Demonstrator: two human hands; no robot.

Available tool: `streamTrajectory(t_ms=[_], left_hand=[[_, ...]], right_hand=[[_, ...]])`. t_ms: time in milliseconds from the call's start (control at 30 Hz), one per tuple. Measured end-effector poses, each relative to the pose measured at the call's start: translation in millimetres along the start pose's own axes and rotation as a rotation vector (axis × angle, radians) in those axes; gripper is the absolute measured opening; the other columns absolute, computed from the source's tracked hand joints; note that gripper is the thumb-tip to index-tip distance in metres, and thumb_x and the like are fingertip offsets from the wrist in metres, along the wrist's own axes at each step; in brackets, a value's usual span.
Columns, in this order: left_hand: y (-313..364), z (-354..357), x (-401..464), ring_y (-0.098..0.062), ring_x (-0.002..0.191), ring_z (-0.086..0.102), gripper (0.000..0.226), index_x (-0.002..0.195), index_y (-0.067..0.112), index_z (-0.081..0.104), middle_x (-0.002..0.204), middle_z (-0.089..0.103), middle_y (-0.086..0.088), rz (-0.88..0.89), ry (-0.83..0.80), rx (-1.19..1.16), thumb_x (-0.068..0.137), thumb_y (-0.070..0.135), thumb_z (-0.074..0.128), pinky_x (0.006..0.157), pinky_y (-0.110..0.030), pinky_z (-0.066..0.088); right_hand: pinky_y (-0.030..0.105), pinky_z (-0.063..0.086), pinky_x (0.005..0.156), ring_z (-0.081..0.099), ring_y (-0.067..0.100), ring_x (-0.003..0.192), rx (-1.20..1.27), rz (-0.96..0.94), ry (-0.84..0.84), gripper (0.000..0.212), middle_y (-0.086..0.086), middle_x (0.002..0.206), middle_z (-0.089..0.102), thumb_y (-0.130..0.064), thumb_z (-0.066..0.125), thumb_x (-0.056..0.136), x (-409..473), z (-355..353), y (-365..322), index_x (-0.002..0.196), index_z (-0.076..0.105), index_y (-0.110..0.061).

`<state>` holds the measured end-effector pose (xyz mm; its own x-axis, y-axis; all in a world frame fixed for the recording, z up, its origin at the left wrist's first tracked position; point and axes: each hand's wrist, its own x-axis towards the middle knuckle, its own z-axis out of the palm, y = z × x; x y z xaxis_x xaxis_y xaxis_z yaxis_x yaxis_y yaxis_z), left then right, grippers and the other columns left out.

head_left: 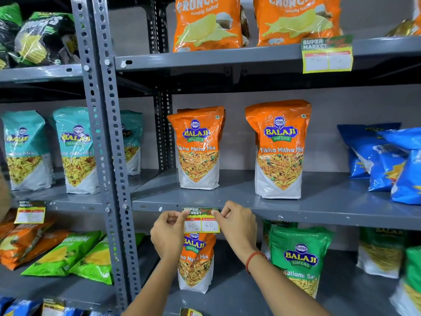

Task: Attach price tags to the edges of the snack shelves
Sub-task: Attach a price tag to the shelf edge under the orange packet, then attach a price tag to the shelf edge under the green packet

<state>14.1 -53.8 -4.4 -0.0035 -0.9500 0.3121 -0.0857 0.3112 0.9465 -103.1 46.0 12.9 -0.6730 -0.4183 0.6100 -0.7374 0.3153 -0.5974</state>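
**Price tag held level against the shelf edge**

Both hands pinch one price tag [201, 221] at its upper corners: the left hand [168, 231] on the left end, the right hand [237, 226] on the right, fingers closed on the card. Its long axis runs along the middle shelf edge [319, 216], its top strip touching that edge, below the orange Tikha Mitha Mix pouch [197, 148]. Both hands are equally near; pressing inward probably fixes it.

Two bare, sleeveless forearms, a thin red thread band [255, 258] around the right wrist.
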Motion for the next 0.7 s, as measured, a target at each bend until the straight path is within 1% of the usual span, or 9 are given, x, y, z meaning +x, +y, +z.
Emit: streamTrajectory(t_ms=[133, 267, 367, 467, 567, 600, 633, 667, 700], left_hand=[[6, -4, -4, -0.015, 0.072, 0.062, 0.04, 0.082, 0.016, 0.055, 0.074, 0.064, 0.004, 0.009, 0.059, -0.037, 0.07, 0.045, 0.081, 0.058, -0.026, 0.04], [33, 12, -18, -0.013, 0.071, 0.059, 0.035, 0.088, 0.021, 0.056, 0.078, 0.063, 0.002, 0.227, 0.047, -0.072, 0.075, 0.045, 0.077, 0.07, -0.034, 0.049], [69, 47, -36, -0.011, 0.075, 0.057, 0.03, 0.095, 0.025, 0.061, 0.079, 0.061, 0.007, 0.368, -0.077, -0.132, 0.078, 0.045, 0.074, 0.072, -0.031, 0.045], [107, 97, -65, -0.013, 0.073, 0.06, 0.027, 0.094, 0.025, 0.066, 0.075, 0.063, 0.008, 0.465, -0.246, -0.205, 0.079, 0.045, 0.074, 0.071, -0.033, 0.05], [142, 151, -110, -0.015, 0.069, 0.06, 0.026, 0.092, 0.023, 0.07, 0.072, 0.064, 0.005, 0.522, -0.419, -0.225, 0.077, 0.042, 0.075, 0.069, -0.035, 0.052], [153, 169, -128, -0.015, 0.068, 0.061, 0.025, 0.092, 0.022, 0.071, 0.071, 0.065, 0.005, 0.55, -0.478, -0.231, 0.076, 0.042, 0.075, 0.069, -0.036, 0.052], [163, 186, -147, -0.014, 0.068, 0.062, 0.025, 0.091, 0.023, 0.072, 0.071, 0.066, 0.005, 0.586, -0.54, -0.234, 0.076, 0.042, 0.075, 0.07, -0.036, 0.053], [174, 202, -168, -0.014, 0.069, 0.064, 0.026, 0.092, 0.023, 0.074, 0.071, 0.068, 0.004, 0.625, -0.605, -0.228, 0.076, 0.044, 0.074, 0.071, -0.037, 0.054], [183, 218, -188, -0.014, 0.072, 0.066, 0.028, 0.092, 0.024, 0.075, 0.074, 0.071, 0.004, 0.666, -0.667, -0.207, 0.076, 0.046, 0.074, 0.073, -0.036, 0.055]], right_hand=[[0.023, 0.033, 0.043, 0.061, 0.018, 0.06, 0.021, -0.009, 0.005, 0.04, -0.005, 0.056, 0.06, -0.044, 0.069, 0.08, -4, -4, 7, 0.061, 0.043, -0.021], [0.029, 0.044, 0.051, 0.064, 0.022, 0.065, 0.062, -0.041, 0.053, 0.033, -0.005, 0.057, 0.063, -0.053, 0.065, 0.078, -4, -23, 25, 0.073, 0.05, -0.024], [0.031, 0.042, 0.053, 0.064, 0.022, 0.062, 0.097, -0.012, 0.143, 0.032, -0.007, 0.053, 0.059, -0.055, 0.063, 0.078, -3, -49, 47, 0.078, 0.053, -0.025], [0.031, 0.045, 0.056, 0.061, 0.015, 0.054, 0.189, 0.064, 0.26, 0.03, -0.007, 0.048, 0.058, -0.05, 0.066, 0.078, -2, -88, 84, 0.078, 0.057, -0.022], [0.02, 0.042, 0.055, 0.056, 0.007, 0.049, 0.252, 0.162, 0.375, 0.026, -0.006, 0.047, 0.058, -0.042, 0.071, 0.08, -1, -139, 136, 0.074, 0.058, -0.02], [0.02, 0.043, 0.056, 0.056, 0.007, 0.049, 0.272, 0.205, 0.415, 0.027, -0.004, 0.05, 0.06, -0.041, 0.071, 0.08, -1, -156, 156, 0.072, 0.058, -0.019], [0.025, 0.046, 0.057, 0.055, 0.007, 0.049, 0.302, 0.251, 0.464, 0.028, -0.002, 0.052, 0.062, -0.041, 0.071, 0.081, -1, -174, 175, 0.071, 0.058, -0.018], [0.031, 0.048, 0.058, 0.055, 0.01, 0.049, 0.36, 0.307, 0.519, 0.029, -0.001, 0.054, 0.062, -0.039, 0.07, 0.083, -2, -192, 195, 0.069, 0.058, -0.016], [0.032, 0.048, 0.055, 0.054, 0.014, 0.05, 0.456, 0.384, 0.574, 0.029, 0.003, 0.055, 0.061, -0.036, 0.069, 0.085, -4, -209, 213, 0.069, 0.057, -0.015]])
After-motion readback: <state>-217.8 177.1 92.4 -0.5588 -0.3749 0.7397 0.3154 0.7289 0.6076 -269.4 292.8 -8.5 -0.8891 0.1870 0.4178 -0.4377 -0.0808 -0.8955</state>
